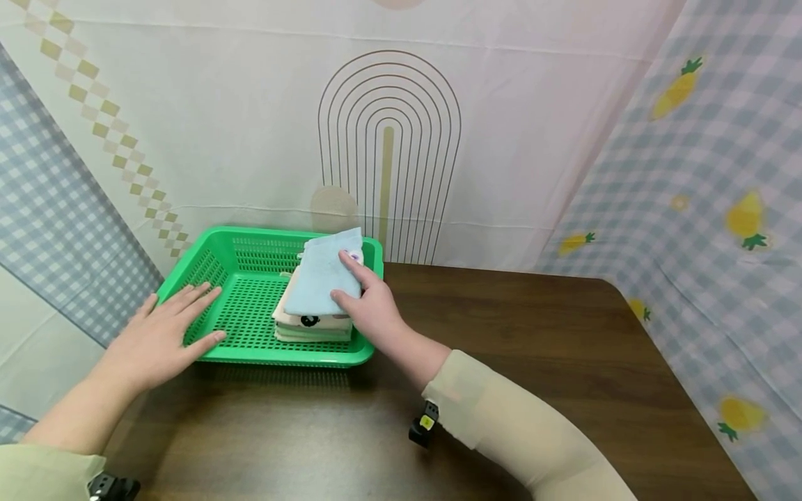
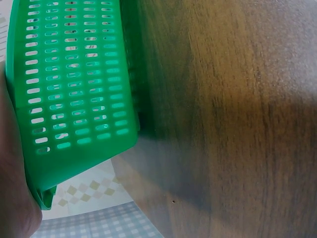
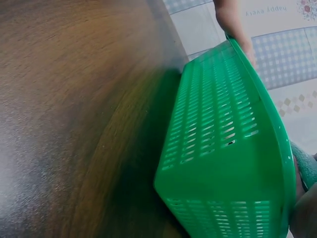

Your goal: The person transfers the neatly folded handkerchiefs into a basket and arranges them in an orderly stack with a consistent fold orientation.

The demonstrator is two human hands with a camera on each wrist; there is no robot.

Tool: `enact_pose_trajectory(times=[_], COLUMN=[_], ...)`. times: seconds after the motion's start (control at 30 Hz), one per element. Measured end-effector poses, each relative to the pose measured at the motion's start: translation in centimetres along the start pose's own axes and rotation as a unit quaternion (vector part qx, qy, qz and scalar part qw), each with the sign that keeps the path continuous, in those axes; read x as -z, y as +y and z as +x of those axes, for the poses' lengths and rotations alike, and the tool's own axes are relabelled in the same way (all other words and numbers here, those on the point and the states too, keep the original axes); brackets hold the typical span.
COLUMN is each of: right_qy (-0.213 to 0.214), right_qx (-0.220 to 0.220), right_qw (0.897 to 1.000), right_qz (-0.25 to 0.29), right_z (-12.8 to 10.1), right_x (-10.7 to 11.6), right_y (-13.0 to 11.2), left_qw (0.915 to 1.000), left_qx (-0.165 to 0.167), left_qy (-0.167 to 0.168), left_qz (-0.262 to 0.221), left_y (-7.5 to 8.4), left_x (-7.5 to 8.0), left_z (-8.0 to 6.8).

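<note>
We count one green basket [image 1: 250, 254], one dark wooden table [image 1: 532, 362], and two hands: our left hand [image 1: 159, 337] and our right hand [image 1: 370, 303]. In the basket lies one stack of folded cloths [image 1: 316, 306]; we cannot tell how many cloths it holds

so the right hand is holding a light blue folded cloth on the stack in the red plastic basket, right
Not quite: the slotted plastic basket is green, not red, as the head view shows. The right hand does hold the light blue folded cloth on the stack inside it.
</note>
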State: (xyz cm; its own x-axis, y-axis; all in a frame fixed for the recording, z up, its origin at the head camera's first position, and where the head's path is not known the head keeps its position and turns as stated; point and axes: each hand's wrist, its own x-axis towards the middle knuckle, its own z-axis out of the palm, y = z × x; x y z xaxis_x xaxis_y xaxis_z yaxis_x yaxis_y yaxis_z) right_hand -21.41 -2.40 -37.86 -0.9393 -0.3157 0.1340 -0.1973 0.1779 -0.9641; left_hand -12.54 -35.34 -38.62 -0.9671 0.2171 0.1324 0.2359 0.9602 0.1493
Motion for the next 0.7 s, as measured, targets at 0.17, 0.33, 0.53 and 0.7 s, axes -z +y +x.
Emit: enact_pose_trajectory(times=[0.17, 0.33, 0.53, 0.7], right_qy=[-0.006, -0.007, -0.002, -0.002], right_qx=[0.002, 0.005, -0.019, -0.033], right_qw=[1.0, 0.998, 0.997, 0.996], right_qz=[-0.014, -0.057, -0.079, -0.083], right_z=[0.3, 0.6, 0.8, 1.1], right_x=[-0.6, -1.4, -2.2, -2.7], right_y=[-0.5, -0.9, -1.1, -1.2], left_qw=[1.0, 1.0, 1.0, 1.0], left_qx=[0.001, 0.001, 0.002, -0.001], left_qy=[-0.001, -0.002, -0.005, -0.003], left_qz=[-0.003, -0.007, -0.006, -0.003], left_y=[0.1, 0.0, -0.1, -0.2], left_x=[0.1, 0.0, -0.1, -0.2], left_z=[0.0, 0.0, 0.1, 0.0])
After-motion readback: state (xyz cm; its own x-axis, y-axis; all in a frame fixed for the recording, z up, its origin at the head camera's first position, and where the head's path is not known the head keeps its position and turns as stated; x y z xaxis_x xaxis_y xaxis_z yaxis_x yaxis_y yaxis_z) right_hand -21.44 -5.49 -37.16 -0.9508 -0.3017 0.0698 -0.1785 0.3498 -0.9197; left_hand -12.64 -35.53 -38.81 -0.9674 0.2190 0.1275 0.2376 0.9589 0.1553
